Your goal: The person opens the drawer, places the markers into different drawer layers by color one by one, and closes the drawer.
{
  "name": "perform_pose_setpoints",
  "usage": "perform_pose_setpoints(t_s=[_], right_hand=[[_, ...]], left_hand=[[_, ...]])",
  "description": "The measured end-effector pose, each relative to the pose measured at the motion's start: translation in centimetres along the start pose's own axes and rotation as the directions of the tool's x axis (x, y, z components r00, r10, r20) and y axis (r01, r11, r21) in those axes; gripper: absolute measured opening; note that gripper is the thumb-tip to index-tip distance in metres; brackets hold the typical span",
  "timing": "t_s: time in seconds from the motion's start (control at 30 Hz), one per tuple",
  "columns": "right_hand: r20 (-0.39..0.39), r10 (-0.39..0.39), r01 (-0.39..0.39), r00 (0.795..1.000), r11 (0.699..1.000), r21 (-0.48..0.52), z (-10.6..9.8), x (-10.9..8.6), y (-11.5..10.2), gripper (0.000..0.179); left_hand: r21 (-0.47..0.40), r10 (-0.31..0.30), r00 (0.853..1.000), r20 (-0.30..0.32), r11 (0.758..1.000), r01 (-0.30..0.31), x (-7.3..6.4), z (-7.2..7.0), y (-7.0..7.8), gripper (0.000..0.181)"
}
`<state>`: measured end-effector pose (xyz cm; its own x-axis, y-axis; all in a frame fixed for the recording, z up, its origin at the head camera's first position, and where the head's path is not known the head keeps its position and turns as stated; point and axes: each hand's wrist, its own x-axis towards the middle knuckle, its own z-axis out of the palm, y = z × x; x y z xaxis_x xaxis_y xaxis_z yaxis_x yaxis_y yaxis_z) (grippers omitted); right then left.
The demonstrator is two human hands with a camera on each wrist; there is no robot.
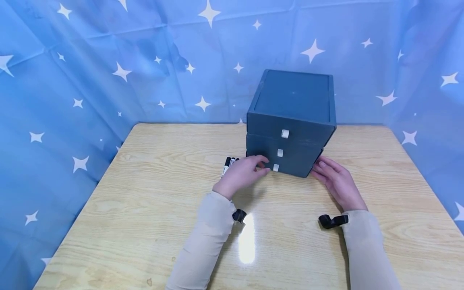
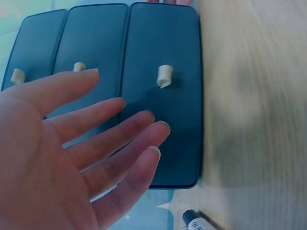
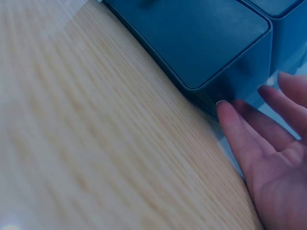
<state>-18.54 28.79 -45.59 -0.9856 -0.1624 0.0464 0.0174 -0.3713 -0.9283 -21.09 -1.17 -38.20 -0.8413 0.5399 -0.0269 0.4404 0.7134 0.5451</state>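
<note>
A dark blue drawer box (image 1: 293,96) with three stacked drawers stands at the back of the table, its front towards me. Each drawer front has a small white knob; the bottom knob (image 2: 164,75) shows closest in the left wrist view. My left hand (image 1: 244,171) is in front of the lower left part of the box, fingers spread and nothing held. On the other side, my right hand (image 1: 337,181) has its fingers at the box's lower right side edge. In the right wrist view its fingertips (image 3: 225,112) are at the side wall, whether touching I cannot tell.
Several markers with black caps (image 1: 227,162) lie left of the box, partly behind my left hand. The wooden table (image 1: 145,201) reaches back to a blue curtain (image 1: 163,60) with white stars.
</note>
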Motion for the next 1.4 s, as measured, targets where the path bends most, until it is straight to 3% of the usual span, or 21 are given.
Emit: perform_pose_setpoints(t_s=[0.3, 0.7, 1.03, 1.4], right_hand=[[-0.01, 0.007, -0.007, 1.0, 1.0, -0.01, 0.0, -0.1, 0.2, 0.044], [-0.011, 0.006, -0.006, 1.0, 1.0, 0.004, -0.1, -0.1, 0.3, 0.044], [-0.015, 0.018, -0.018, 1.0, 1.0, -0.005, 0.0, 0.0, 0.2, 0.046], [-0.014, 0.01, -0.01, 1.0, 1.0, -0.001, 0.0, 0.0, 0.1, 0.044]], left_hand=[[-0.03, -0.053, 0.998, 0.046, 0.998, 0.054, 0.1, 1.1, -0.1, 0.054], [-0.006, -0.022, 1.0, 0.016, 1.0, 0.022, 0.6, 2.3, 0.5, 0.048], [-0.024, -0.015, 0.999, 0.052, 1.0, 0.016, 0.8, 3.6, 0.6, 0.051], [-0.027, 0.008, 0.999, 0.052, 1.0, -0.006, 1.1, 4.2, 0.6, 0.051]])
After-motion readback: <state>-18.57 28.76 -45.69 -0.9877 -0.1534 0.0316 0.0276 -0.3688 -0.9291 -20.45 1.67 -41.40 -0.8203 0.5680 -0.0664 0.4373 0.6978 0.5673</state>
